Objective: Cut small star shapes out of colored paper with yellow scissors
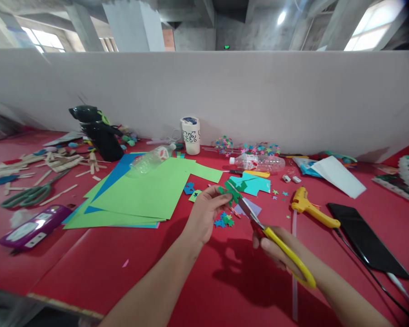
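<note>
Between the fingers of my left hand (207, 209) is a piece of dark green paper (234, 194) with a jagged, cut outline. My right hand (276, 247) grips scissors (286, 252) with yellow handles, their blades pointing up and left at the green paper. How far the blades are apart is hard to make out. Below the paper, small blue and green paper stars (224, 220) lie on the red table (122, 272). A lilac paper piece (248, 207) and turquoise paper (259, 184) lie just behind the blades.
Light green sheets (146, 190) lie left, a clear bottle (150, 160) over their back edge. Another bottle (259, 162) lies behind. Right are a yellow glue gun (313, 209) and a black tablet (364, 238). A black flask (100, 136) and white cup (191, 136) stand near the partition.
</note>
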{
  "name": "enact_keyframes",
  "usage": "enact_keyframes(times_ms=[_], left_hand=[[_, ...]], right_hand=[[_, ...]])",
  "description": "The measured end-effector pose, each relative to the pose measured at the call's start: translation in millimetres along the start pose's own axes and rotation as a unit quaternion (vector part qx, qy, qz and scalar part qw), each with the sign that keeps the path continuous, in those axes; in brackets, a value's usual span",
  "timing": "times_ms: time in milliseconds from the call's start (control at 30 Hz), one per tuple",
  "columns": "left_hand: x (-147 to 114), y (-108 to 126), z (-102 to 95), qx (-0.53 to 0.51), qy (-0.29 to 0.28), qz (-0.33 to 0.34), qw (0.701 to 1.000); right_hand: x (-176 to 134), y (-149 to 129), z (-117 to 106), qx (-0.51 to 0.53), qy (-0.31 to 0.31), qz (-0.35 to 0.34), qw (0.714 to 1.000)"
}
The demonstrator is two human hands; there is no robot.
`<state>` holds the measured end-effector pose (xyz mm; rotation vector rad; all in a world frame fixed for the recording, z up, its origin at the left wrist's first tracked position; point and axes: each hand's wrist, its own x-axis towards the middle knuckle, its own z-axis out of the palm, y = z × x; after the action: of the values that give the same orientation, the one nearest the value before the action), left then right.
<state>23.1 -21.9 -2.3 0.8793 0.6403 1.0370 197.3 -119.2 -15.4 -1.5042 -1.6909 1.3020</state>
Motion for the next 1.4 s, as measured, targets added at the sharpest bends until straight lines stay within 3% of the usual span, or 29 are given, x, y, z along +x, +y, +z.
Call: enact_keyframes(times_ms=[333,567,1067,1400], left_hand=[[-3,-4,4.5,-0.026,0.007,-0.016,1.000],[-2,-4,3.6,-0.028,-0.003,-0.010,1.000],[-2,1,2.7,-0.025,-0.005,-0.009,1.000],[-1,3,3.1,-0.029,-0.007,-0.012,0.999]], right_hand=[[3,7,23,0.081,0.048,0.036,0.995],[3,1,21,0.035,0.069,0.017,0.997],[0,-1,18,0.057,0.023,0.005,0.998],[1,-2,15,0.003,0.068,-0.025,0.997]])
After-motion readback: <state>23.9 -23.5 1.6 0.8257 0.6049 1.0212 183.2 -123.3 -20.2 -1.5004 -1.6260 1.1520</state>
